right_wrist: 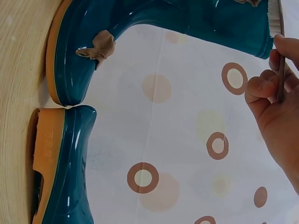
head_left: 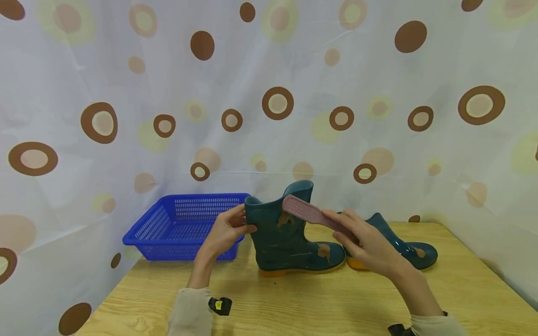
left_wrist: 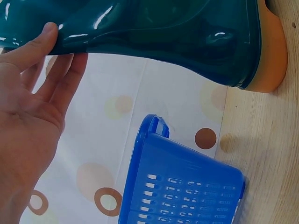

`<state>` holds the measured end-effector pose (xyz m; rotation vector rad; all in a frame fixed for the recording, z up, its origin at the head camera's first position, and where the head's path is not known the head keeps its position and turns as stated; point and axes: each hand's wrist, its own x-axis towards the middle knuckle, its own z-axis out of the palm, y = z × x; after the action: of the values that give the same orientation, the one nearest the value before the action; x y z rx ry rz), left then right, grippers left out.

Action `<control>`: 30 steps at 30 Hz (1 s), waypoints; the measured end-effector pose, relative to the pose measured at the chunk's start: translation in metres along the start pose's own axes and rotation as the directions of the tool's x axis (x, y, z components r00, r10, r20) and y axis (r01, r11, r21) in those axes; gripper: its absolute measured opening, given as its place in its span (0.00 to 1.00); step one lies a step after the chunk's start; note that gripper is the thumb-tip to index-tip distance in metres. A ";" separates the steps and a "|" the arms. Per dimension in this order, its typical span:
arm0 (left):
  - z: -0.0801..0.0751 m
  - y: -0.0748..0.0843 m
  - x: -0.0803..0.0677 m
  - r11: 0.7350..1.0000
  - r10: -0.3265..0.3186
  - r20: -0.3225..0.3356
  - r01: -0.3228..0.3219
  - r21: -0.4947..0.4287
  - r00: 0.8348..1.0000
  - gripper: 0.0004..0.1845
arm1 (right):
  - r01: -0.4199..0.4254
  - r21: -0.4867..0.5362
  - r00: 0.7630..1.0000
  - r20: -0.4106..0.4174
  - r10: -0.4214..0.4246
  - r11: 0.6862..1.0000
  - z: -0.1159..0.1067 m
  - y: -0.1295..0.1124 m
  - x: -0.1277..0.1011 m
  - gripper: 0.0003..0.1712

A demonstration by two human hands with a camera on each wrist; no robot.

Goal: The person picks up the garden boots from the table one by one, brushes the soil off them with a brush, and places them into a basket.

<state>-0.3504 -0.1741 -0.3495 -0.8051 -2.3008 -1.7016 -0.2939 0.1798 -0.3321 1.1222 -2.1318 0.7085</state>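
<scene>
Right wrist view alone shows the brush's [right_wrist: 275, 16] white bristles; right hand [head_left: 370, 245] pinches it, left hand [head_left: 227, 231] clamps the glossy teal, mud-smeared boot [head_left: 290, 233].

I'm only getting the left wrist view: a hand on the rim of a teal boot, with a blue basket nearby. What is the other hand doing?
Observer: The right hand holds a pink brush up by the top of the boot.
Operator: Is the boot dirty on that side?
Observer: Yes. There is a brown smear on the toe and another on the shaft.
Operator: Is there anything else on the table?
Observer: A second boot sits on the table behind the right hand.
</scene>
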 end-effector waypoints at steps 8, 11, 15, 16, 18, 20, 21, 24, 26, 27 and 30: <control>-0.002 -0.001 -0.001 1.000 0.002 -0.007 -0.002 -0.009 1.000 0.31 | -0.006 0.019 0.999 0.044 0.005 1.000 0.004 0.002 -0.001 0.33; -0.002 -0.001 0.000 1.000 -0.001 -0.015 0.001 -0.007 1.000 0.31 | -0.023 0.022 0.998 0.064 0.021 0.999 0.003 0.003 -0.002 0.32; 0.000 -0.002 0.001 1.000 0.005 -0.025 -0.005 -0.002 1.000 0.31 | -0.041 0.024 0.995 0.093 0.038 0.999 0.000 0.004 -0.004 0.31; 0.001 -0.002 0.001 1.000 0.007 -0.026 -0.007 -0.003 1.000 0.31 | -0.043 0.024 0.994 0.098 0.041 0.999 -0.001 0.004 -0.004 0.30; 0.001 -0.002 0.001 1.000 0.011 -0.028 -0.011 -0.004 1.000 0.31 | -0.046 0.026 0.993 0.106 0.043 0.999 -0.002 0.005 -0.005 0.30; 0.001 -0.002 0.001 1.000 0.014 -0.031 -0.014 -0.002 0.999 0.31 | -0.044 0.034 0.993 0.113 0.040 0.998 -0.004 0.005 -0.005 0.29; 0.001 -0.002 0.001 1.000 0.013 -0.033 -0.013 -0.003 0.999 0.31 | -0.043 0.039 0.992 0.117 0.038 0.998 -0.005 0.005 -0.005 0.29; 0.001 -0.002 0.001 1.000 0.012 -0.038 -0.012 0.000 0.999 0.30 | -0.037 0.069 0.991 0.128 0.028 0.997 -0.008 0.004 -0.004 0.29; 0.001 -0.003 0.001 1.000 0.013 -0.040 -0.013 0.003 0.999 0.30 | -0.032 0.085 0.991 0.136 0.020 0.996 -0.009 0.004 -0.004 0.28; 0.002 -0.003 0.001 1.000 0.012 -0.042 -0.012 0.002 0.999 0.30 | -0.031 0.093 0.990 0.139 0.017 0.995 -0.010 0.004 -0.003 0.28; 0.002 -0.005 0.002 1.000 0.013 -0.043 -0.013 0.004 0.999 0.30 | -0.033 0.101 0.988 0.151 0.018 0.994 -0.012 0.003 -0.004 0.28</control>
<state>-0.3539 -0.1727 -0.3533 -0.7730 -2.2645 -1.6922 -0.2918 0.1916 -0.3276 1.2397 -2.2603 0.7754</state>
